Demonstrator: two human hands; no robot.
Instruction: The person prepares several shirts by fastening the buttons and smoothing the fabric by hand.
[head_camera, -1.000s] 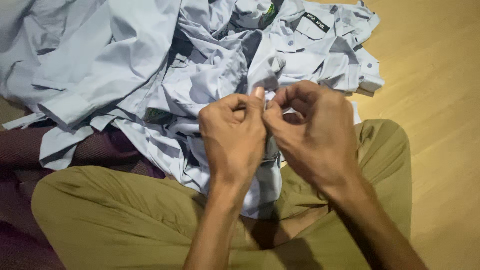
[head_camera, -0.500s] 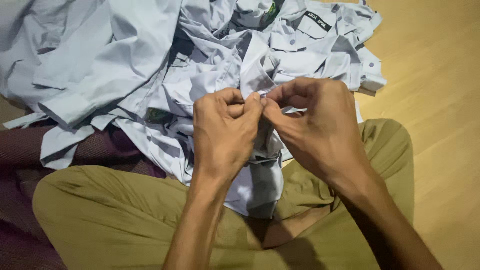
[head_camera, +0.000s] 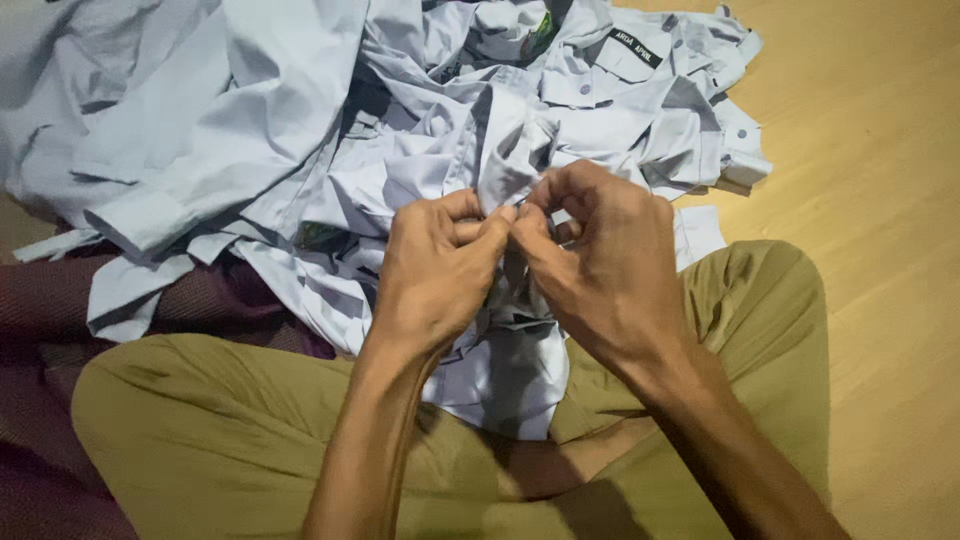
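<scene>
Together left hand (head_camera: 435, 275) and right hand (head_camera: 600, 265) pinch pale blue shirt (head_camera: 505, 170)

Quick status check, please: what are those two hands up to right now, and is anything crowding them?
Left hand and right hand: both pinching a fold of the pale blue shirt. Shirt trails onto the lap. Heap of shirts close behind; nothing between the hands.

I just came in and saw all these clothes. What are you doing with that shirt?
A person sits on the wooden floor in olive trousers. Both hands pinch one spot of a light blue shirt that hangs down into the lap: the left hand and the right hand meet fingertip to fingertip on a small fold of it. What exactly sits between the fingers is too small to tell. Behind the hands lies a pile of shirts in the same colour, partly on a maroon cloth.
</scene>
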